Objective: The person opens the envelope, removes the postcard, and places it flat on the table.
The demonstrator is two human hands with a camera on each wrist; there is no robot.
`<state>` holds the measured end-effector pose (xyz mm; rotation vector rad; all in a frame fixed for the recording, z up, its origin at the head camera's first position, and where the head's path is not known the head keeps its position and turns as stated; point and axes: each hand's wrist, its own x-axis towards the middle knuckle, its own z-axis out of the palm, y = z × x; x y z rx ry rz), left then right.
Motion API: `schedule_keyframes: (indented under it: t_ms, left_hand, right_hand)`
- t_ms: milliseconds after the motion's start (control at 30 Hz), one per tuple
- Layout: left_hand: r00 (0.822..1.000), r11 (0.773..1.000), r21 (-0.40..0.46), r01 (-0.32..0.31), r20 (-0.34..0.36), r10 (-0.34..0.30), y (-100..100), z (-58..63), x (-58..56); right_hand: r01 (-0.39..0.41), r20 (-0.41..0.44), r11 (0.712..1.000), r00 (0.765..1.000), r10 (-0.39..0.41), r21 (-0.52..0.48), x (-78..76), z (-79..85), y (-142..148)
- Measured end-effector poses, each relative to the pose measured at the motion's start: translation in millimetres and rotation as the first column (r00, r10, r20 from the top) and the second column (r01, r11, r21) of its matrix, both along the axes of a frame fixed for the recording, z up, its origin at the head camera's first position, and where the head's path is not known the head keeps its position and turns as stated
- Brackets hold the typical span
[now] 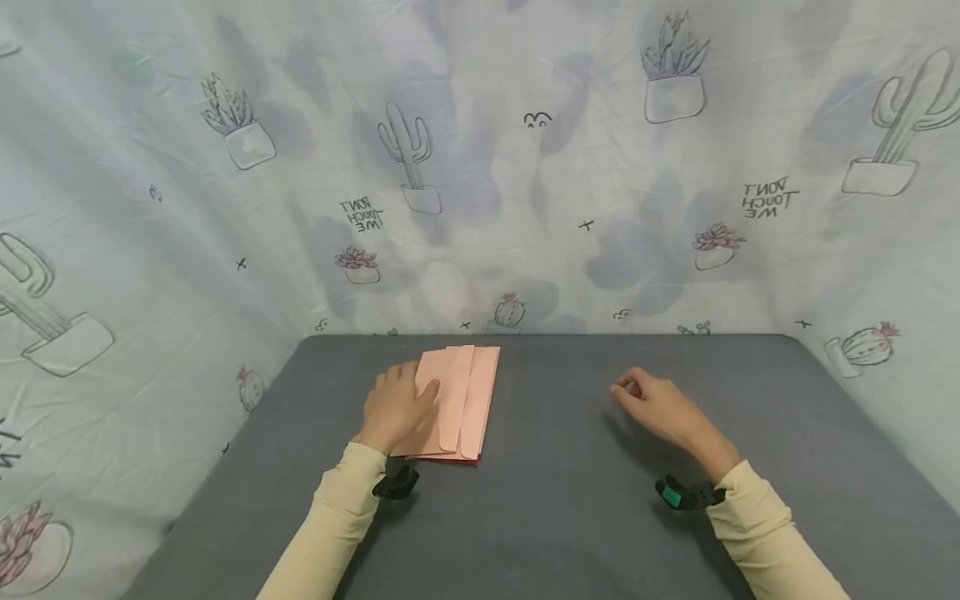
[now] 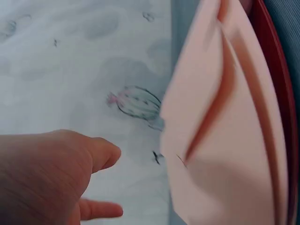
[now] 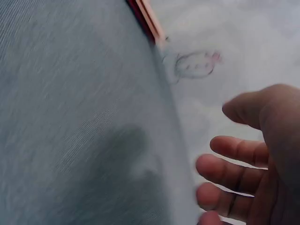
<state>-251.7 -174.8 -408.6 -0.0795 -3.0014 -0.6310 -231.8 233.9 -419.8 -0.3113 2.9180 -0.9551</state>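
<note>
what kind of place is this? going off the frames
Probably a makeshift indoor recording booth or small workspace: a dark grey table, a cactus-print fabric curtain hung behind and along its sides, and peach envelope-like papers on the tabletop.

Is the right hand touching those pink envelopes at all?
Apart. The head view shows it: a wide stretch of grey tabletop separates the right hand from the pink envelopes, which lie over by the left hand.

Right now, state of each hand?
Left hand: open, by the pink envelopes; contact unclear.
Right hand: open, fingers loosely curled, holding nothing, above the table.
</note>
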Motion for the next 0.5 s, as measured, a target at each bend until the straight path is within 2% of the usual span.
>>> schedule_keyframes:
  t_ms: [100,233,333,500]
  left_hand:
    - [0.996,0.997,0.006,-0.072,0.049,0.072,-7,-7.3,-2.7]
    - [0.977,0.992,-0.037,-0.123,0.170,0.127,-13,-14.8,-3.6]
    - [0.966,0.990,-0.076,-0.115,0.224,0.129,-15,-18.4,-3.8]
    - [0.976,0.993,-0.098,-0.070,0.197,0.089,-13,-19.6,-5.8]
  right_hand:
    - [0.018,0.069,0.998,0.998,-0.014,-0.057,-3.8,-12.4,10]
    - [0.049,0.159,0.985,0.987,-0.022,-0.167,-7.0,-24.6,22]
    - [0.076,0.204,0.967,0.979,-0.025,-0.243,-7.9,-27.6,27]
    - [0.107,0.218,0.946,0.975,-0.039,-0.307,-9.1,-28.2,32]
